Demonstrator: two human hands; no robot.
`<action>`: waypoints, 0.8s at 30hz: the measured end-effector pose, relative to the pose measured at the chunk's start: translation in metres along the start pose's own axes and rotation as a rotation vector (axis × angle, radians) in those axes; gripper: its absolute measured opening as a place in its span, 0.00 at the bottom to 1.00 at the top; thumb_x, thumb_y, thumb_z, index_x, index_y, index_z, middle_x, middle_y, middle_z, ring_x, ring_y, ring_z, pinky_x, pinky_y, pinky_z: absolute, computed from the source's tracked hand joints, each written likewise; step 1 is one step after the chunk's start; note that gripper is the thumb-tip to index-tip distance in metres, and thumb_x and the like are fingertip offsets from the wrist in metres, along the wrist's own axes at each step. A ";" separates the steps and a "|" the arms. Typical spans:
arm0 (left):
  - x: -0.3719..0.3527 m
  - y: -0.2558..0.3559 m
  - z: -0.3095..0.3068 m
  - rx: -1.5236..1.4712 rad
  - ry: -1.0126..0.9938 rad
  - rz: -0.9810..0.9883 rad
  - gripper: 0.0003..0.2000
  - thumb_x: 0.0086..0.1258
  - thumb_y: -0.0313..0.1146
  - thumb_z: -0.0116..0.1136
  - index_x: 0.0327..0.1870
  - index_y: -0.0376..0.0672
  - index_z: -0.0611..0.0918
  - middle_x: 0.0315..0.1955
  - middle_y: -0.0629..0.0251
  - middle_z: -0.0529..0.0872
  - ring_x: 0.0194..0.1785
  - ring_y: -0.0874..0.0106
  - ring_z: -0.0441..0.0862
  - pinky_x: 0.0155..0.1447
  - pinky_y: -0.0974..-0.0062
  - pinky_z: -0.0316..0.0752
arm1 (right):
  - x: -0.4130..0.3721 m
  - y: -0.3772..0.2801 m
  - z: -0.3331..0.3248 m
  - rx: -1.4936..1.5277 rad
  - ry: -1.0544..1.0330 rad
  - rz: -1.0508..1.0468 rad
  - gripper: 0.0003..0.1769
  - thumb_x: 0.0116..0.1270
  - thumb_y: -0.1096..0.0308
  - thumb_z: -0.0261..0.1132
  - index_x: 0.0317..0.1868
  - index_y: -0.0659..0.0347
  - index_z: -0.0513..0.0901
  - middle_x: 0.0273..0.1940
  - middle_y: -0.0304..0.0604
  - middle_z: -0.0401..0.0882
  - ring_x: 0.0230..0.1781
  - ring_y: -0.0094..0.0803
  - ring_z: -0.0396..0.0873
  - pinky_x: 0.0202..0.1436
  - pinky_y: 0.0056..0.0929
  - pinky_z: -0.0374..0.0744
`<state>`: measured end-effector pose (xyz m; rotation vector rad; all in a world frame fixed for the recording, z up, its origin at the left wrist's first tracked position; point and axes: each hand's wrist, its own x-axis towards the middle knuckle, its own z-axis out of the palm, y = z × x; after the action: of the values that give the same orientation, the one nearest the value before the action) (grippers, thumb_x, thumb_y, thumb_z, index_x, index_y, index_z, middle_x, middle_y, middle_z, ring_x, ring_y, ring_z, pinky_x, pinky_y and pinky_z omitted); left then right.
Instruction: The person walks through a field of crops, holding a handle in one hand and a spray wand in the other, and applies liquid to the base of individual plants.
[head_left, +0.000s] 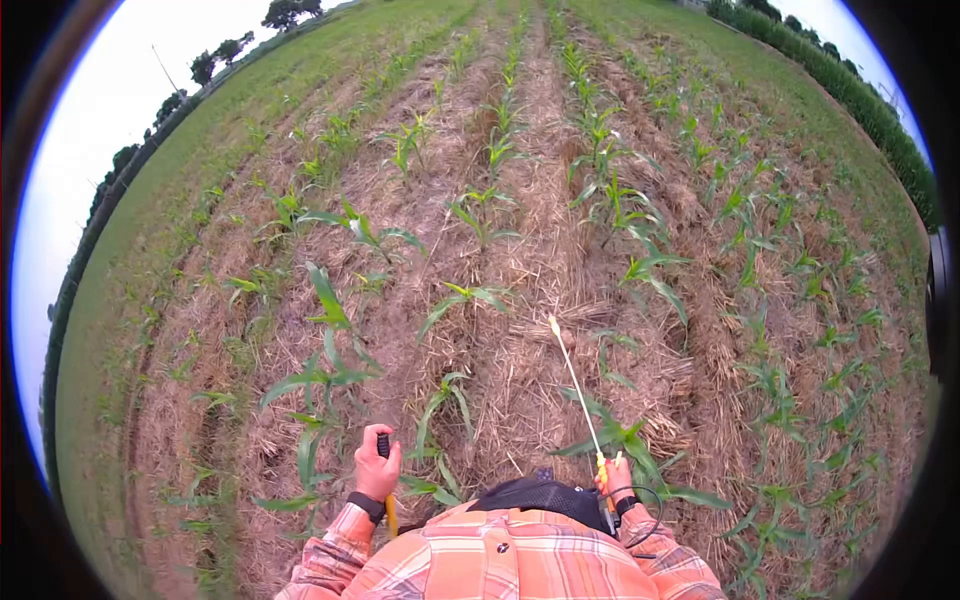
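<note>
My left hand (375, 468) is closed around the black grip (383, 446) of a lever, whose yellow shaft (392, 516) shows below beside my body. In my right hand (618, 477) is the yellow handle of a spray wand (577, 384), its thin pale tube reaching forward and slightly left. The wand's yellow nozzle tip (554, 325) hangs over straw between crop rows. A thin dark hose (657, 508) loops beside my right wrist. Whether any spray leaves the tip cannot be made out.
Young maize plants (440, 402) stand in rows across the straw-covered soil (530, 400). Leaves of one plant (632, 440) grow right by my right hand. Taller green growth (840, 75) borders the field on the right, and trees (205, 68) line the far left.
</note>
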<state>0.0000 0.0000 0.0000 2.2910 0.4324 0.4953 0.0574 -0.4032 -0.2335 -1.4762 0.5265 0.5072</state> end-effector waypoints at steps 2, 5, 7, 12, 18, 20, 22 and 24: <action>-0.013 0.011 0.000 0.019 -0.038 -0.044 0.09 0.52 0.25 0.54 0.35 0.44 0.70 0.12 0.62 0.69 0.15 0.70 0.69 0.21 0.74 0.64 | -0.002 0.033 -0.021 0.131 0.063 0.117 0.09 0.63 0.61 0.48 0.35 0.55 0.58 0.13 0.46 0.68 0.05 0.30 0.65 0.04 0.23 0.61; 0.043 0.037 0.045 -0.064 -0.002 -0.035 0.09 0.53 0.26 0.54 0.35 0.44 0.70 0.12 0.62 0.68 0.14 0.68 0.70 0.20 0.74 0.64 | 0.055 -0.045 -0.073 0.207 0.297 -0.013 0.09 0.63 0.60 0.46 0.36 0.56 0.59 0.13 0.46 0.68 0.04 0.29 0.63 0.04 0.22 0.59; 0.049 0.038 0.045 -0.048 -0.029 -0.049 0.09 0.53 0.26 0.54 0.35 0.44 0.70 0.12 0.62 0.69 0.15 0.68 0.71 0.20 0.74 0.64 | 0.049 -0.062 -0.079 0.209 0.389 -0.013 0.10 0.63 0.58 0.45 0.36 0.55 0.60 0.15 0.45 0.67 0.06 0.28 0.62 0.06 0.22 0.61; 0.073 0.037 0.055 -0.034 -0.032 -0.095 0.10 0.53 0.27 0.54 0.35 0.45 0.70 0.12 0.62 0.69 0.16 0.67 0.72 0.21 0.73 0.65 | 0.069 -0.080 -0.117 0.349 0.525 -0.051 0.11 0.62 0.57 0.44 0.35 0.55 0.59 0.16 0.43 0.66 0.06 0.28 0.62 0.05 0.22 0.59; 0.131 0.024 0.076 -0.070 -0.046 -0.076 0.10 0.52 0.24 0.53 0.35 0.42 0.70 0.14 0.64 0.68 0.16 0.72 0.68 0.22 0.75 0.63 | 0.100 -0.109 -0.105 0.299 0.597 -0.064 0.11 0.62 0.57 0.45 0.34 0.56 0.60 0.16 0.44 0.68 0.06 0.27 0.62 0.05 0.23 0.61; 0.161 0.019 0.086 -0.092 -0.045 -0.045 0.10 0.52 0.23 0.53 0.35 0.42 0.70 0.15 0.64 0.67 0.16 0.74 0.66 0.22 0.76 0.62 | 0.109 -0.121 -0.088 0.205 0.544 -0.073 0.10 0.62 0.60 0.45 0.37 0.57 0.62 0.15 0.43 0.68 0.06 0.26 0.63 0.06 0.23 0.62; 0.186 0.005 0.096 -0.168 -0.039 -0.049 0.10 0.51 0.22 0.52 0.35 0.42 0.70 0.16 0.64 0.68 0.16 0.74 0.65 0.22 0.77 0.61 | 0.129 -0.129 -0.064 0.185 0.588 -0.082 0.11 0.62 0.60 0.46 0.37 0.59 0.63 0.14 0.43 0.69 0.06 0.26 0.63 0.07 0.21 0.62; 0.212 -0.010 0.094 -0.157 -0.035 -0.042 0.10 0.51 0.22 0.52 0.35 0.42 0.70 0.17 0.65 0.68 0.16 0.74 0.65 0.22 0.77 0.62 | 0.138 -0.160 -0.027 0.161 0.529 -0.005 0.09 0.62 0.60 0.46 0.36 0.56 0.63 0.14 0.43 0.68 0.06 0.25 0.63 0.06 0.21 0.60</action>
<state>0.2265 0.0450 -0.0216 2.1317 0.4091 0.4519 0.2641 -0.4355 -0.1933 -1.4518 0.9542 0.0575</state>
